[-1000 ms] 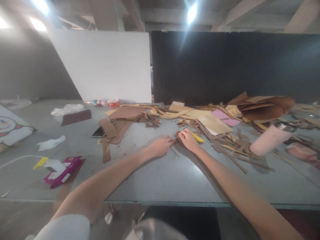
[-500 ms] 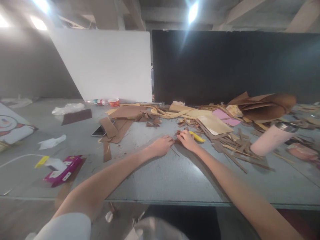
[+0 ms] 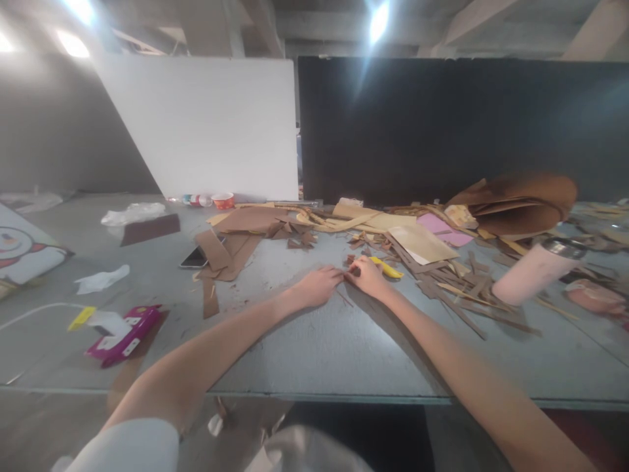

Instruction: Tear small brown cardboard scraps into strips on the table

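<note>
Both hands are down at the middle of the table (image 3: 314, 354), well left of the pink bottle (image 3: 533, 275). The right hand (image 3: 367, 278), nearer the bottle, curls thumb and fingers in at a small brown piece (image 3: 352, 261); whether they are clamped on it, the blur won't tell. The left hand (image 3: 319, 286), farther from the bottle, lies low, its fingertips just beside that piece; its grip can't be told either.

Where's the danger? So small a piece could slip away if the fingers press unevenly, and it might get lost among the brown strips (image 3: 452, 292) heaped on the bottle's left. A yellow object (image 3: 387, 268) lies just beside the right hand, on the bottle side; a careless swing of the wrist could knock it.

Now the labels: the purple packet (image 3: 125, 335), far left of the bottle, carries pale marks too blurred to read. The orange cup (image 3: 223, 200), left of the bottle and farther back, is patterned, no legible words. The bottle shows no readable brand.
</note>
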{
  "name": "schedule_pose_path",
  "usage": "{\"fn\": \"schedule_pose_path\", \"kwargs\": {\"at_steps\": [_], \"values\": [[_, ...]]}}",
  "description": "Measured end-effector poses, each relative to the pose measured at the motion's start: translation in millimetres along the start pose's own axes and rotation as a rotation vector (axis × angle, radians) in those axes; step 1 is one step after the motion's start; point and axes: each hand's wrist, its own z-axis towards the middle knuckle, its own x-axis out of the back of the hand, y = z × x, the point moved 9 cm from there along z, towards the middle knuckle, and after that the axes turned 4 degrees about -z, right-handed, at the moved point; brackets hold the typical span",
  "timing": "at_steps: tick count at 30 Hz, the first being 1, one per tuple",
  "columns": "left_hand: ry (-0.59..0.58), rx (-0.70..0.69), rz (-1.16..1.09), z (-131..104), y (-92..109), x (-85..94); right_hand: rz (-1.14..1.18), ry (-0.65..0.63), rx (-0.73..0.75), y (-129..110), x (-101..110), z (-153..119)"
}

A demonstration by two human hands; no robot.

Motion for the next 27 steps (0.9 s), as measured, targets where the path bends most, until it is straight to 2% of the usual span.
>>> {"fn": "schedule_pose_path", "kwargs": {"at_steps": [3,8,14,17,22,27], "values": [[0.002,0.003,-0.004,0,-2,-1.0,0.025,0.019,0.028,0,-1,1],[-0.008,-0.005,0.01,0,-2,-1.8,0.086,0.011,0.241,-12,6,2],[-0.001,-0.02,0.009,-1,0,-0.2,-0.072,-0.079,0.482,-32,17,-6],[-0.003,-0.027,0.007,-1,1,0.5,-0.1,-0.091,0.508,-37,19,-9],[-0.012,-0.017,0.001,0,2,2.5,-0.102,-0.104,0.46,-37,17,-8],[-0.012,-0.019,0.0,0,4,4.1,-0.212,-0.159,0.531,-46,17,-12]]}}
